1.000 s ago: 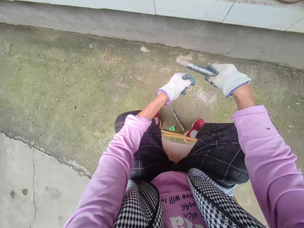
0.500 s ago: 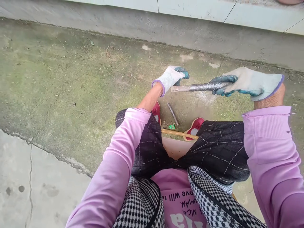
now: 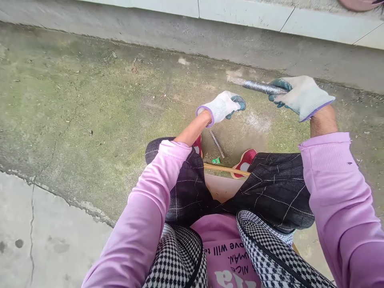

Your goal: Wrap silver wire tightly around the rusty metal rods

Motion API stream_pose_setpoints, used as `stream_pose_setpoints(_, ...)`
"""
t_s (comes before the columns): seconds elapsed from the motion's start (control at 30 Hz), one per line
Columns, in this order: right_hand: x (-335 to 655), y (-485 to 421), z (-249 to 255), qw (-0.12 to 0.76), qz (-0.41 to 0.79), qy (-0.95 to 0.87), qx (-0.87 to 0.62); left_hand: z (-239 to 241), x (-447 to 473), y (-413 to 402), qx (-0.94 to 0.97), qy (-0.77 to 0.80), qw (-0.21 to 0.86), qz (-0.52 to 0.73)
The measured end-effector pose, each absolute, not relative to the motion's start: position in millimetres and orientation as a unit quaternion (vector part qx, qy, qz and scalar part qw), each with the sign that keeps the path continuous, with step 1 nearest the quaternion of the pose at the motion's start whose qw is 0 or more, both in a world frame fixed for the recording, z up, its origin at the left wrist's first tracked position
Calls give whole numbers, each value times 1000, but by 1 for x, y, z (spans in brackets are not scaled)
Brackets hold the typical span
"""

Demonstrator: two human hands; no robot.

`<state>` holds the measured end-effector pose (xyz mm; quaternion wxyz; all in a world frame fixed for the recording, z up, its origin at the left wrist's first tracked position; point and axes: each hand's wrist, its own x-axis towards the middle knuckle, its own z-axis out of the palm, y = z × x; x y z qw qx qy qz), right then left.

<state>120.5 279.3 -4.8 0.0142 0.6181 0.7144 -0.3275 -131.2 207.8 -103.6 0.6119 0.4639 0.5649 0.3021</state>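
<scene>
My right hand (image 3: 300,96), in a white glove with blue-green coated fingers, is closed round one end of a wooden stick wound with silvery wire (image 3: 259,86). The stick points left and slopes slightly up, its bare wooden tip free. Lower and to the left, my left hand (image 3: 226,106), gloved the same way, has its fingers curled together. Whatever the left fingers pinch is too small or hidden to make out. A gap separates the left hand from the stick. Under it on the ground lies a short greyish stick (image 3: 217,144).
A small green wrapper (image 3: 216,160) lies by the red shoes (image 3: 244,162). A thin wooden strip (image 3: 226,169) crosses between my knees. Beyond the mossy concrete ground (image 3: 90,100) runs a low ledge (image 3: 168,34), with a pinkish round object (image 3: 360,4) at its right end.
My right hand has moved up and left, tilting the stick so that its bare tip rises away from the left hand. My left hand has shifted slightly right and down.
</scene>
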Motion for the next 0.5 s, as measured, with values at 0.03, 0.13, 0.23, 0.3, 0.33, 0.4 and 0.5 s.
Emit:
stream_pose_setpoints(0.03, 118, 278, -5, 6, -334, 714, 615, -107, -132, 207, 466, 563, 610, 306)
stream_pose_setpoints(0.13, 117, 273, -5, -112, -437, 667, 593, -119, -138, 212, 452, 573, 602, 324)
stream_pose_setpoints(0.23, 120, 268, -2, -147, -517, 640, 549, -124, -147, 219, 440, 596, 585, 329)
stream_pose_setpoints(0.3, 119, 266, 1, -123, -564, 625, 525, -123, -149, 224, 435, 606, 578, 330)
stream_pose_setpoints(0.33, 118, 265, 2, -104, -592, 611, 515, -122, -148, 226, 431, 611, 574, 333)
stream_pose_setpoints(0.4, 113, 261, 4, -62, -639, 580, 501, -121, -147, 229, 422, 628, 563, 333)
stream_pose_setpoints(0.5, 103, 248, 3, -17, -634, 589, 500, -123, -147, 235, 450, 653, 500, 347)
